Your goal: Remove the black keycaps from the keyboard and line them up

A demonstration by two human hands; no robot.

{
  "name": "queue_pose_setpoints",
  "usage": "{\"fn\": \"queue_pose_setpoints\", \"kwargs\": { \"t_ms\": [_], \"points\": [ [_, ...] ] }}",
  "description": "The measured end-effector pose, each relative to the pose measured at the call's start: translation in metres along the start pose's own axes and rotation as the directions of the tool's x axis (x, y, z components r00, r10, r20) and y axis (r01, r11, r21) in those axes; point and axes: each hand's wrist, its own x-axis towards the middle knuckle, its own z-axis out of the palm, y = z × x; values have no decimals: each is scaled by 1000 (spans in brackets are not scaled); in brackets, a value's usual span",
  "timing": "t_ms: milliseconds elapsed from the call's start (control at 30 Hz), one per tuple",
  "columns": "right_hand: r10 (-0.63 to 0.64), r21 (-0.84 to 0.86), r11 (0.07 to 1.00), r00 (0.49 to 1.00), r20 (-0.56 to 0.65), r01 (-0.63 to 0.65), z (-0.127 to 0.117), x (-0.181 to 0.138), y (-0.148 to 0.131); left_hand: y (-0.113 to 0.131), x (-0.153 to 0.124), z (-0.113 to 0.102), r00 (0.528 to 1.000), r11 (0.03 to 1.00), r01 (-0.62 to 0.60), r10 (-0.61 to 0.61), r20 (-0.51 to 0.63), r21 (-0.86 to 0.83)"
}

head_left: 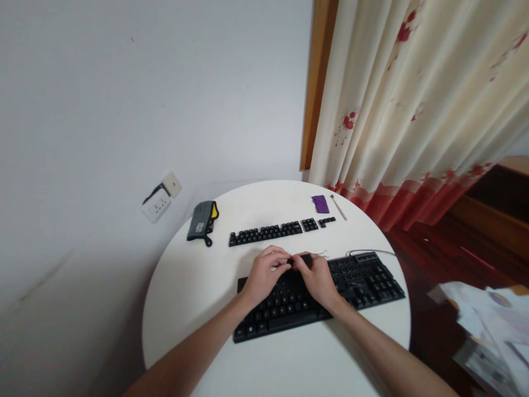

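Note:
A black keyboard (363, 281) lies across the round white table (194, 281), angled up to the right. My left hand (264, 273) and my right hand (316, 275) rest on its top middle, fingers curled and pinched together over a small dark piece (303, 257) at the keyboard's upper edge. I cannot make out what the fingertips grip. Behind the keyboard lie rows of loose black keycaps (266, 233) set out on the table.
A grey and yellow pouch (201, 220) lies at the table's back left. A purple cloth (320, 203) and a thin stick (338, 207) lie at the back. A cable (372, 252) leaves the keyboard. Curtain (413, 110) to the right; papers (487, 325) on the floor; wall socket (159, 201).

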Motion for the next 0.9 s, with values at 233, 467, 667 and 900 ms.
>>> {"fn": "queue_pose_setpoints", "kwargs": {
  "t_ms": [233,467,667,900],
  "points": [
    [28,5,1000,999,-45,-28,-2,1,5,-2,-1,3,997,997,-70,69,31,38],
    [7,-85,996,998,-66,-12,-4,1,1,4,-2,4,997,995,-79,78,25,55],
    [-5,-142,990,998,-70,-5,-8,1,1,13,0,-2,996,994,-76,79,-34,80],
    [-272,-122,952,958,95,282,-14,1,-7,2,3,-2,997,999,-22,25,-79,46]
  ]
}}
